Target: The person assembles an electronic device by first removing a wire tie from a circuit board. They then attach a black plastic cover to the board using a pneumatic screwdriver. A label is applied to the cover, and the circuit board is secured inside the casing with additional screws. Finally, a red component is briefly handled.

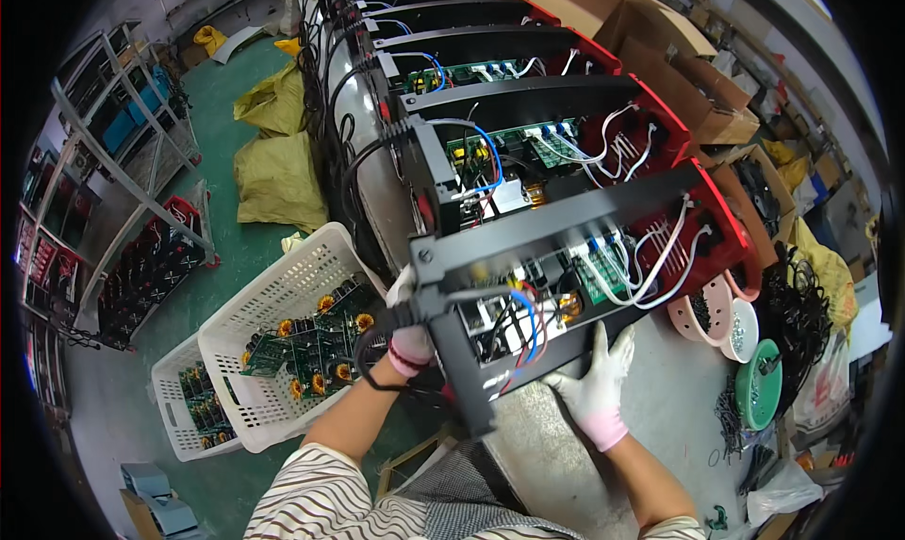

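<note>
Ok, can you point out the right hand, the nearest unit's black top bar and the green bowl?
Right hand [600, 394]: head view, middle of the gloved hand.
Black top bar [566, 220]: head view, about midway along it.
Green bowl [742, 394]: head view, left rim.

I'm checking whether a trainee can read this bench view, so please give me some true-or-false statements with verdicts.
1. The right hand touches the nearest unit. True.
2. The left hand is fully in view. False: the left hand is partly hidden by the nearest unit.
3. Circuit boards lie in a white crate on the left. True.
4. The green bowl stands to the left of the units. False: the green bowl is to their right.
5. A blue wire shows in the nearest unit. True.
</note>
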The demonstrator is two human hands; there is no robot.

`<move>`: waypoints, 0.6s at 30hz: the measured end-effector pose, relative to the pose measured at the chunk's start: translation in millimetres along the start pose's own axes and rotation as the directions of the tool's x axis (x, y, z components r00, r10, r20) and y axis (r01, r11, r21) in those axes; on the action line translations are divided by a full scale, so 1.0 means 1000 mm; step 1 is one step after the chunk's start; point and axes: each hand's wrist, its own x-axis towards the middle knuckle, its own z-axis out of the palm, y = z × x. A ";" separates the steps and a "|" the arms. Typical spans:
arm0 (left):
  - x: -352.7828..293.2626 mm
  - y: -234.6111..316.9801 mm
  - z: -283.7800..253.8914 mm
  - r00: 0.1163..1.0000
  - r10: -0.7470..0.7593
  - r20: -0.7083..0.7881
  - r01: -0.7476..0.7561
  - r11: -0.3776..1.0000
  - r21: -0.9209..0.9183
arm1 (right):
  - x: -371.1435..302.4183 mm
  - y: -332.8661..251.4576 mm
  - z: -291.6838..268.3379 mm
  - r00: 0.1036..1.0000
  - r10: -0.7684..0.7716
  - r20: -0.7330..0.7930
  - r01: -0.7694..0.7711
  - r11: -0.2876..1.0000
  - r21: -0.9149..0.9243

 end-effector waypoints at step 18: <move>0.021 0.007 0.009 0.989 0.081 0.126 -0.110 0.963 0.246 | 0.014 0.003 -0.007 0.996 0.013 -0.088 -0.016 0.999 -0.032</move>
